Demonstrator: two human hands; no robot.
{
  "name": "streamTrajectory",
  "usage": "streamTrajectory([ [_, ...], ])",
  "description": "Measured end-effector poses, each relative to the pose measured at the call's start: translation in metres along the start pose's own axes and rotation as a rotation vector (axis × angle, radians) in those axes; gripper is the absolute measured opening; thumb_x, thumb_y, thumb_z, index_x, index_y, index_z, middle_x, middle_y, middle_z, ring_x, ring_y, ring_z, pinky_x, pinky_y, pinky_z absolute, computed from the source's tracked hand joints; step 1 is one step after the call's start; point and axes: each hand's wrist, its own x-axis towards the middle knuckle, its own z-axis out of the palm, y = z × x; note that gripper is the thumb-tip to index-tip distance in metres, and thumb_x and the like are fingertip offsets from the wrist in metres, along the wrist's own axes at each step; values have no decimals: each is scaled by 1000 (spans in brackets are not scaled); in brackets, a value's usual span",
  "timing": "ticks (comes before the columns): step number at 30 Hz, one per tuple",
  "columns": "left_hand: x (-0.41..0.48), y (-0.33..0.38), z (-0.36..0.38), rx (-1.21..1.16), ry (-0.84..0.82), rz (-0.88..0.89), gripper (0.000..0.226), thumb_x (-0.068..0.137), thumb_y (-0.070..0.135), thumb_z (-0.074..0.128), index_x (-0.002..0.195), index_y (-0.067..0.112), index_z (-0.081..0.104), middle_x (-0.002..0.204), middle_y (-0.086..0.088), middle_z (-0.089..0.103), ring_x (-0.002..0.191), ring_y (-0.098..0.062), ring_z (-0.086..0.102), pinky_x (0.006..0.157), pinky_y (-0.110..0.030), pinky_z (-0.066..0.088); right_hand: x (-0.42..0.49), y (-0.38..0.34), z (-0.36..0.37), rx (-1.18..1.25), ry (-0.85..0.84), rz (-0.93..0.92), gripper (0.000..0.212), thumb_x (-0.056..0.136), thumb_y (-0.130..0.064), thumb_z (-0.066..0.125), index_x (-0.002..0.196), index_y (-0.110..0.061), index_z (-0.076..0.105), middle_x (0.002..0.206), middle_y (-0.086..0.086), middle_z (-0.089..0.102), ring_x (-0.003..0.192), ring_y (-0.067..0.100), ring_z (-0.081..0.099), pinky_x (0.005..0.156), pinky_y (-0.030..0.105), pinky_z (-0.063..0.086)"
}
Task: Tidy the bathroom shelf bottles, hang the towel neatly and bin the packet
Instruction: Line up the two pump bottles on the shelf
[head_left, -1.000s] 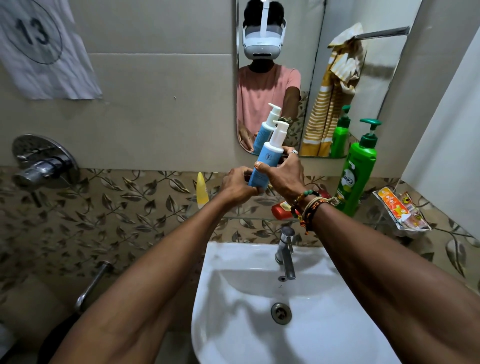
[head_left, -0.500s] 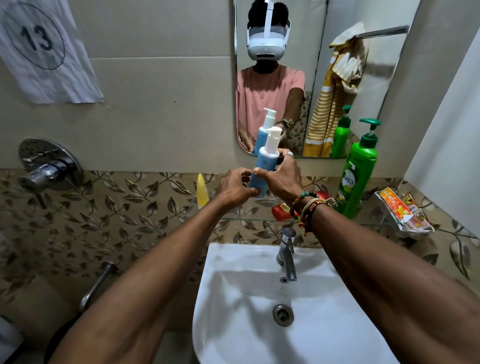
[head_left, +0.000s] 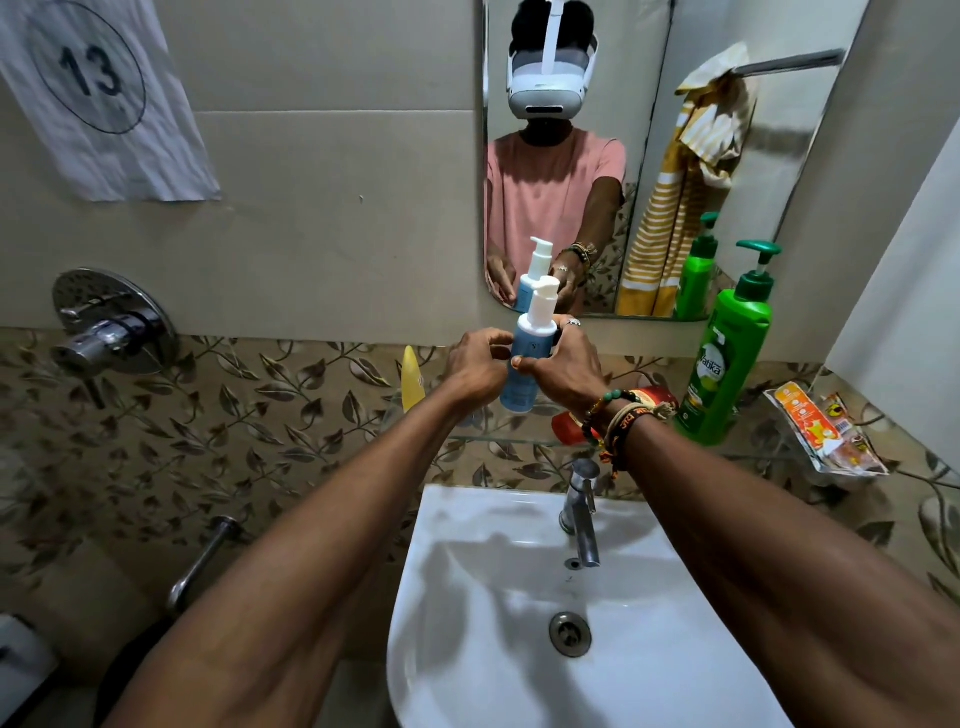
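Note:
Both hands hold a blue pump bottle (head_left: 527, 358) with a white top, nearly upright, just above the glass shelf (head_left: 498, 440). My left hand (head_left: 475, 366) grips its left side, my right hand (head_left: 563, 371) wraps the right side. A yellow tube (head_left: 411, 379) stands on the shelf to the left. A red bottle (head_left: 571, 423) lies on its side behind my right wrist. A tall green pump bottle (head_left: 727, 374) stands at the right. An orange packet (head_left: 815, 428) lies in a clear holder further right. The yellow striped towel (head_left: 675, 208) shows only in the mirror, bunched on a rail.
A white sink (head_left: 493, 623) with a steel tap (head_left: 582, 514) sits below the shelf. A chrome shower valve (head_left: 109, 325) is on the left wall, with a paper marked 13 (head_left: 98, 93) above it. The mirror (head_left: 779, 156) hangs above the shelf.
The blue bottle has tilted from leaning right to nearly upright and has come down toward the shelf, with both hands still on it.

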Motion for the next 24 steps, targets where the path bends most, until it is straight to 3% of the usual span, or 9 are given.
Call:
streamTrajectory([
  [6,-2,-2,0,-14,-35,-29,46,87,2,62,132,9,57,132,-11,62,121,-29,58,100,-49,50,-1,3,8,-11,-41,-2,48,71,-12,82,113,-12,59,111,9,65,101,26,62,90,46,53],
  [24,-2,-5,0,-20,-54,-72,47,87,-2,61,133,8,56,131,-12,61,122,-29,57,100,-48,50,1,6,15,-34,-86,25,55,67,-15,86,113,-13,58,114,9,65,106,28,62,92,49,53],
])
